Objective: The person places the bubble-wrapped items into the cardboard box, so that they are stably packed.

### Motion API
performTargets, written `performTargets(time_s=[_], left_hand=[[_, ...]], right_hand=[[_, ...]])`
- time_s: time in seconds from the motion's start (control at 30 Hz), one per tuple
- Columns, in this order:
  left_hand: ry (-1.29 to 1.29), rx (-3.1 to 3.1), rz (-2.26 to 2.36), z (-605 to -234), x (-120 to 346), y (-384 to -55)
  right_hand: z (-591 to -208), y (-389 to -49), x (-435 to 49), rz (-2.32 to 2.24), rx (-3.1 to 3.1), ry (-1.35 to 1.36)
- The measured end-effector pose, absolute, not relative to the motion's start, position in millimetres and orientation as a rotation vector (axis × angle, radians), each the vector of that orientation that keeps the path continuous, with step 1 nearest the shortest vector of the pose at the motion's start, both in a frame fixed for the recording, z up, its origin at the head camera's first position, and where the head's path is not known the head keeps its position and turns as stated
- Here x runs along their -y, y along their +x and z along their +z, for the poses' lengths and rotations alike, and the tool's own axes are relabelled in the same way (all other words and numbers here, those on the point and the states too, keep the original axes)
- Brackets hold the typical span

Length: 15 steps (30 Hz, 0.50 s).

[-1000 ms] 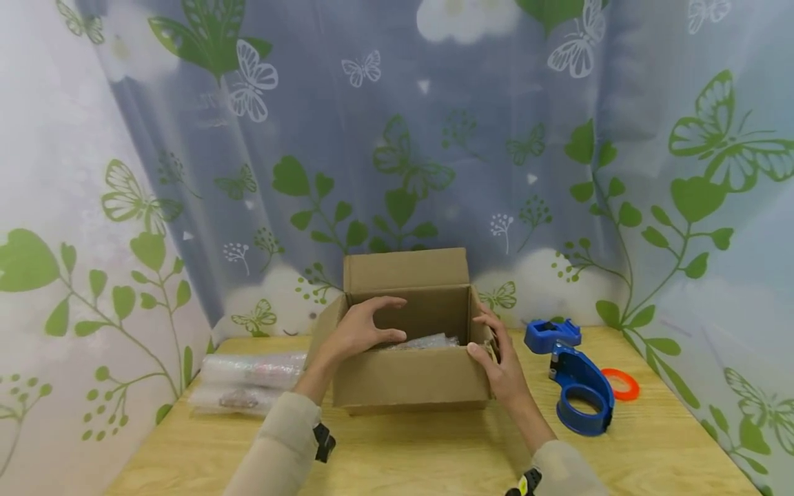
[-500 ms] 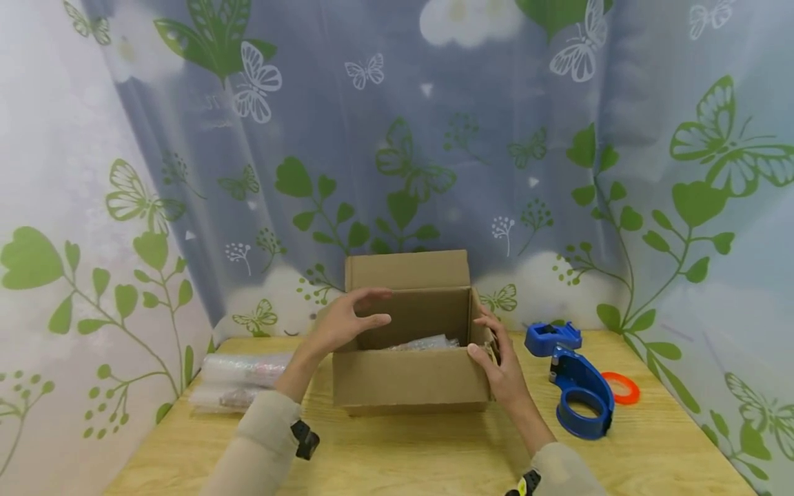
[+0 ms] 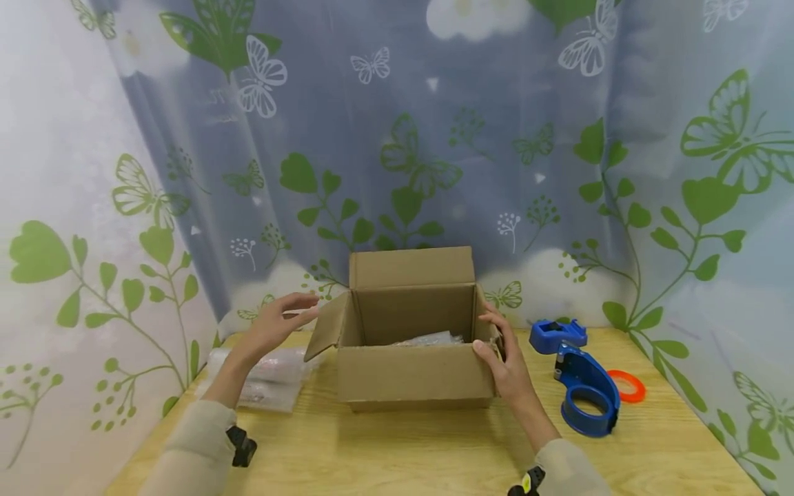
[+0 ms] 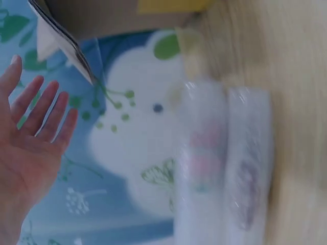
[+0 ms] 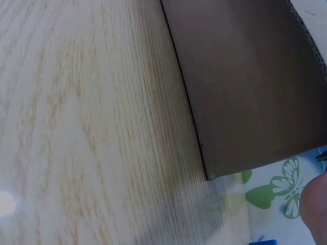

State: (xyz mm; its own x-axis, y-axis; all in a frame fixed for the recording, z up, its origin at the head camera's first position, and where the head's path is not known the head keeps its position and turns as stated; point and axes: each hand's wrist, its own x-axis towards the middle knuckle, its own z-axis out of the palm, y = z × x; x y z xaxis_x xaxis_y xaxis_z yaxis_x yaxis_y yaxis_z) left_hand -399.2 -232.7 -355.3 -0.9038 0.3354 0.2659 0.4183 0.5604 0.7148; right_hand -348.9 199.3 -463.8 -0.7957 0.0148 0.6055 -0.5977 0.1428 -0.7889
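Observation:
An open cardboard box [image 3: 415, 372] stands on the wooden table with its back flap raised and its left flap folded outward. Inside lies something in bubble wrap [image 3: 431, 339]. My right hand [image 3: 509, 362] grips the box's right side, thumb at the front corner and fingers along the side flap; the right wrist view shows only a bit of that hand at its edge. My left hand [image 3: 273, 325] is in the air left of the box, fingers extended, holding nothing. Below it, two bubble-wrapped bundles [image 4: 202, 153] lie side by side on the table.
To the right of the box are a small blue tape dispenser [image 3: 558, 336], a larger blue tape dispenser [image 3: 586, 393] and an orange-red tape ring [image 3: 628, 387]. A curtain [image 3: 434, 151] printed with butterflies and leaves hangs close behind the table [image 3: 397, 455].
My left hand has moved left from over the box opening, past the left flap, to above the wrapped bundles. My right hand has stayed on the box, which has not moved.

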Motion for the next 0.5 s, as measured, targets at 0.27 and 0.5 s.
performTargets(time_s=[0.27, 0.5], left_hand=[[-0.585, 2.729, -1.204, -361.1, 264.2, -395.8], [-0.572, 2.756, -1.075, -363.0, 283.4, -394.7]], right_hand=[[-463.4, -349.7, -201.6, 1.692, 1.940, 0.581], [-462.9, -349.4, -200.7, 1.692, 1.932, 0.588]])
